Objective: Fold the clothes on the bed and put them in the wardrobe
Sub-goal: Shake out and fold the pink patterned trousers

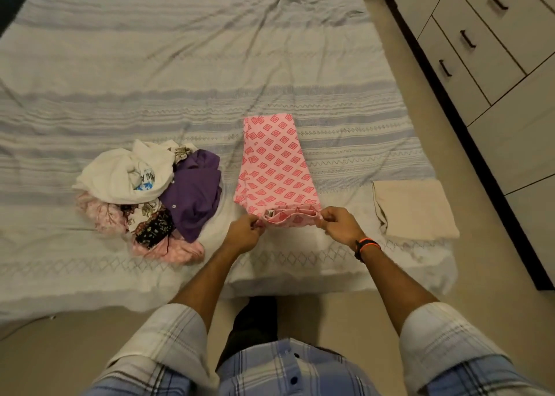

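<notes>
A pink garment with a red diamond print (276,167) lies flat and lengthwise on the bed (180,65), folded into a narrow strip. My left hand (244,233) pinches its near left corner. My right hand (339,224) pinches the near right corner, and the near edge is lifted a little off the sheet between them. To the left sits a heap of unfolded clothes (150,197): a white top, a purple shirt, pink pieces and a dark patterned one. A folded beige cloth (414,209) rests at the bed's near right corner.
The wardrobe front (486,50) with drawers and dark handles runs along the right wall, across a strip of beige floor (468,167). A striped pale sheet covers the bed, whose far half is bare. I stand at the foot of the bed.
</notes>
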